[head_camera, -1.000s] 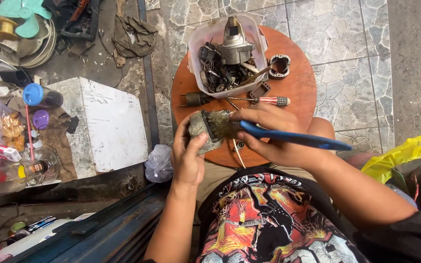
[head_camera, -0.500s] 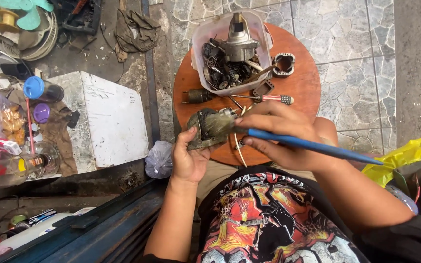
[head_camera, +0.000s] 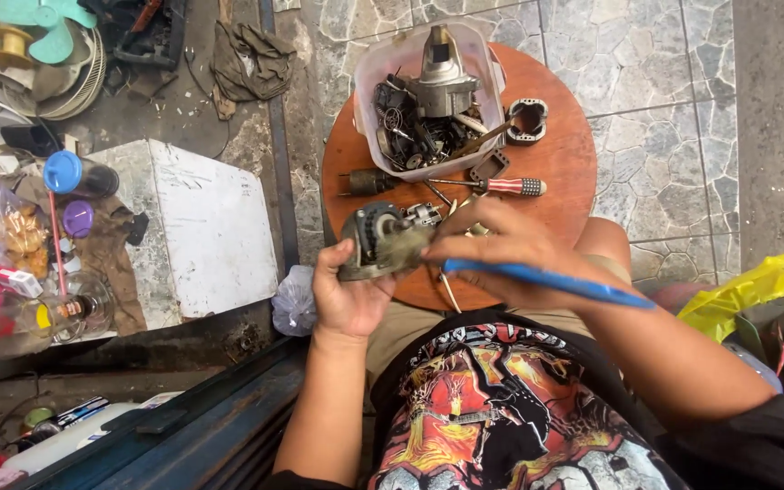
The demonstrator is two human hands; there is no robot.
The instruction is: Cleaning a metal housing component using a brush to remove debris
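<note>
While I watch from the head camera, my left hand (head_camera: pixel 347 295) has its fingers curled shut around a grimy grey-and-tan small motor housing (head_camera: pixel 376 243), held just above the 7 o'clock edge of the round reddish-brown wooden table (head_camera: pixel 566 181). My right hand (head_camera: pixel 501 259) pinches a long blue-handled brush (head_camera: pixel 546 281) closed between thumb and fingers, its working end against the housing; the bristles themselves are hidden, so I cannot tell how they sit. I judge the work well under way but unfinished: the unit is already stripped, with 1 grey metal gear casing and dark loose parts lying in the translucent plastic tub (head_camera: pixel 369 77) at 12 o'clock, while the housing in hand looks dirty. A red-and-black-handled screwdriver (head_camera: pixel 501 186) lies at the table's centre, beside a square black metal frame (head_camera: pixel 528 120) at 1 o'clock. As for packaging, a crumpled yellow plastic bag (head_camera: pixel 755 290) sits at 3 o'clock, a clear bag of snacks (head_camera: pixel 2 231) at 9 o'clock, with a blue round lid (head_camera: pixel 63 171) nearby, beside a white foam box (head_camera: pixel 201 231).
</note>
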